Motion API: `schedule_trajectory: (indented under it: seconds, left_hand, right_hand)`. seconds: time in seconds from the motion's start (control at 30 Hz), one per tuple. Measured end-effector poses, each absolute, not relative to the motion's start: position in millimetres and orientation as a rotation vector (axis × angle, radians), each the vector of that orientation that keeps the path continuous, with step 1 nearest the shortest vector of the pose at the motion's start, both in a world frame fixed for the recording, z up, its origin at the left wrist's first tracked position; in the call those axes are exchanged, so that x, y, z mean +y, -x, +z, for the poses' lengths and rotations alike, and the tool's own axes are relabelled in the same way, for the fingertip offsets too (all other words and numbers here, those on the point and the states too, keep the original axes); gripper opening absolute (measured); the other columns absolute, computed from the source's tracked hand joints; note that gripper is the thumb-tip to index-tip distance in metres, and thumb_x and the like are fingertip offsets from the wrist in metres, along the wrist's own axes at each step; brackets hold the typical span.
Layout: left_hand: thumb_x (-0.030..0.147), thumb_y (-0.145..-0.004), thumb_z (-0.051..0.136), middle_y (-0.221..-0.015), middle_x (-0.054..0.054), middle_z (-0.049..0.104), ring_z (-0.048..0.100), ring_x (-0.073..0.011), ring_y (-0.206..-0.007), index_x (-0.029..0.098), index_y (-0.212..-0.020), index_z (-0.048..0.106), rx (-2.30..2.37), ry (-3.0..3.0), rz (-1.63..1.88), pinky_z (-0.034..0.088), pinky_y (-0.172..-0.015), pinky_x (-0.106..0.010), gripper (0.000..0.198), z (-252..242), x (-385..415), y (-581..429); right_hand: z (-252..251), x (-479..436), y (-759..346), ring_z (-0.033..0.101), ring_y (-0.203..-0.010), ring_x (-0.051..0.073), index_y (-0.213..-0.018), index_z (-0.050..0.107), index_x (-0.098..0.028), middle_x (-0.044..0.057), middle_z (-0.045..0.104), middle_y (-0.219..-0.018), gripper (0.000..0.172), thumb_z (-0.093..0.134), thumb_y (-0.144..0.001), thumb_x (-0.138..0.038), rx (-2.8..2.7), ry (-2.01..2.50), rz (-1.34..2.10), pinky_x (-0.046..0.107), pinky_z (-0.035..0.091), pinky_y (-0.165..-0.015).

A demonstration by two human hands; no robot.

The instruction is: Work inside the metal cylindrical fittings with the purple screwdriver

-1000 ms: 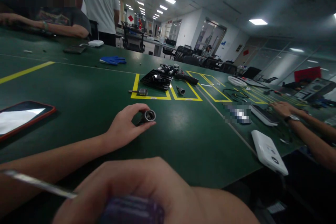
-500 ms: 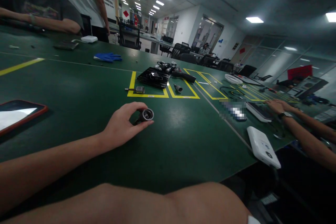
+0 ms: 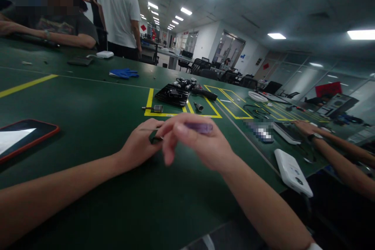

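Observation:
My right hand (image 3: 205,146) is closed around a screwdriver (image 3: 201,127) with a see-through purple handle. Its thin shaft points left, across the front of my left hand (image 3: 136,146). My left hand stays curled over the table, fingers around a dark round metal connector (image 3: 154,139), which my right fingers mostly hide. Whether the screwdriver tip touches the connector I cannot tell. Just beyond, inside yellow tape, lie a metal connector with a thin stem (image 3: 157,108) and a cone-shaped metal piece (image 3: 199,106).
A black plastic bag (image 3: 171,95) with cables on it lies on the green table (image 3: 102,105). An orange-cased phone (image 3: 27,136) is at left, a blue glove (image 3: 124,73) farther back. A white power bank (image 3: 293,172) is near the right edge, by another person's hands (image 3: 304,128).
My right arm has swung up from the bottom edge, bringing the screwdriver to my left hand. The left hand keeps holding the connector. The view has tilted slightly upward.

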State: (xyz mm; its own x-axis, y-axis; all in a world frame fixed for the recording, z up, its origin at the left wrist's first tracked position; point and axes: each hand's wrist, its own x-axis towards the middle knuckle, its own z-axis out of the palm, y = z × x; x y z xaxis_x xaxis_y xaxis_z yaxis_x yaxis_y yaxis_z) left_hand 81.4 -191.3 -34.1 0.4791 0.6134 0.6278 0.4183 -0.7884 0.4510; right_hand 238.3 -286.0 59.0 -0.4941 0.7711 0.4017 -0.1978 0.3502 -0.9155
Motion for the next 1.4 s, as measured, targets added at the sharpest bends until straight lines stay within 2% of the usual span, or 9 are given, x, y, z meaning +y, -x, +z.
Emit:
schedule_trajectory:
  seconds: [0.1,0.23,0.37,0.5,0.67,0.83,1.07,1.4]
  left_hand:
    - [0.041,-0.078,0.059,-0.093,-0.005,0.06,0.058,-0.0225,-0.088,0.017,-0.089,0.058,0.962,-2.508,1.114,0.05,-0.078,-0.038,0.027,-27.7,-185.6,-81.1]
    - [0.047,-0.079,0.056,-0.092,-0.006,0.06,0.057,-0.023,-0.087,0.017,-0.092,0.054,1.067,-2.439,1.084,0.049,-0.077,-0.039,0.032,-24.5,-178.1,-79.3]
    - [0.05,-0.078,0.056,-0.091,-0.005,0.06,0.059,-0.0232,-0.086,0.018,-0.093,0.052,1.046,-2.388,1.018,0.048,-0.076,-0.039,0.035,-25.5,-176.1,-78.9]
    - [0.045,-0.075,0.06,-0.085,-0.003,0.058,0.057,-0.0203,-0.079,0.017,-0.086,0.051,1.005,-2.397,1.034,0.048,-0.07,-0.035,0.031,-24.6,-180.8,-81.0]
    - [0.036,-0.078,0.058,-0.08,-0.003,0.057,0.055,-0.0172,-0.074,0.016,-0.081,0.053,0.905,-2.464,0.995,0.045,-0.067,-0.031,0.02,-23.2,-183.9,-81.4]
    - [0.035,-0.079,0.057,-0.074,-0.002,0.057,0.054,-0.0152,-0.07,0.016,-0.072,0.054,0.792,-2.515,1.0,0.044,-0.066,-0.028,0.021,-23.0,-184.9,-80.2]
    - [0.039,-0.079,0.054,-0.07,-0.003,0.057,0.055,-0.0173,-0.068,0.015,-0.071,0.054,0.8,-2.598,0.987,0.043,-0.062,-0.028,0.025,-25.9,-186.0,-79.7]
    - [0.03,-0.079,0.048,-0.065,-0.002,0.053,0.051,-0.0156,-0.062,0.016,-0.068,0.048,0.719,-2.715,1.014,0.041,-0.06,-0.028,0.017,-28.7,-185.6,-81.5]
  right_hand:
    - [50.5,-251.0,-267.7,0.056,-0.058,0.009,-0.082,0.068,-0.019,-0.003,0.06,-0.06,0.022,0.06,-0.08,-0.04,-1.479,0.654,0.991,0.022,0.046,-0.057]
    - [24.0,-228.4,-285.5,0.043,-0.044,0.005,-0.067,0.066,-0.018,-0.006,0.053,-0.051,0.023,0.066,-0.074,-0.041,-1.247,0.789,0.939,0.018,0.032,-0.043]
    - [12.3,-229.6,-284.1,0.05,-0.046,0.007,-0.059,0.064,-0.017,-0.002,0.058,-0.051,0.026,0.071,-0.068,-0.039,-1.208,0.867,0.993,0.02,0.038,-0.043]
    - [8.2,-231.3,-279.6,0.052,-0.045,0.008,-0.058,0.063,-0.016,-0.001,0.058,-0.049,0.03,0.066,-0.072,-0.041,-1.203,0.872,1.031,0.02,0.039,-0.042]
    - [3.4,-234.1,-274.7,0.054,-0.048,0.008,-0.07,0.058,-0.017,-0.004,0.059,-0.054,0.016,0.066,-0.073,-0.031,-1.287,0.842,1.016,0.019,0.04,-0.044]
    - [1.7,-243.0,-271.6,0.054,-0.052,0.008,-0.07,0.054,-0.017,-0.003,0.06,-0.058,0.014,0.065,-0.073,-0.025,-1.504,0.844,0.914,0.021,0.041,-0.049]
    - [5.2,-257.2,-262.8,0.05,-0.057,0.009,-0.065,0.053,-0.017,-0.003,0.054,-0.063,0.012,0.06,-0.07,-0.009,-1.825,0.903,0.632,0.022,0.039,-0.053]
    - [6.8,-262.0,-260.6,0.051,-0.059,0.008,-0.07,0.053,-0.016,-0.002,0.055,-0.066,0.008,0.058,-0.072,-0.011,-2.017,0.891,0.429,0.021,0.04,-0.055]
